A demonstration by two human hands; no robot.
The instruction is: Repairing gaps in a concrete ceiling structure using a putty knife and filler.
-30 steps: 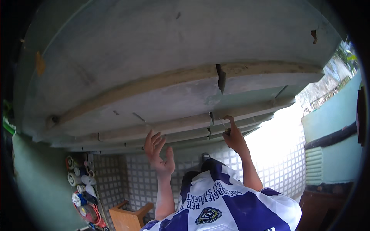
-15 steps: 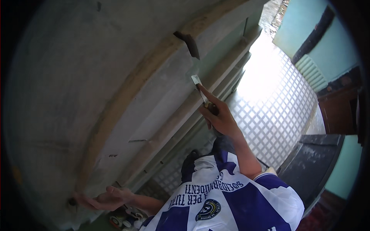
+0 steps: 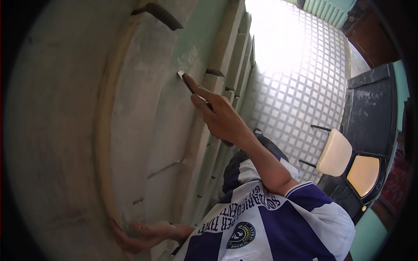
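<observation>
My right hand [image 3: 220, 111] is closed round a putty knife [image 3: 181, 75], its index finger stretched along the tool toward the blade. The blade tip touches the pale green-grey wall panel [image 3: 165, 104], beside a whitish smear. Lower left, my left hand [image 3: 141, 235] has its fingers apart against the lower end of a curved, tan raised edge [image 3: 104, 122]. Nothing shows in that hand, though part of its palm is hidden.
A dark notch [image 3: 159, 15] cuts the panel near the top. Stepped ledges [image 3: 228, 48] run along the panel's right side. Beyond lie a brightly lit tiled floor [image 3: 300, 74], a chair with a cream seat [image 3: 334, 152] and a black table [image 3: 370, 113].
The view has shifted, bringing the chair into sight. My right hand has carried the putty knife onto another part of the panel. My left hand has moved along the raised edge.
</observation>
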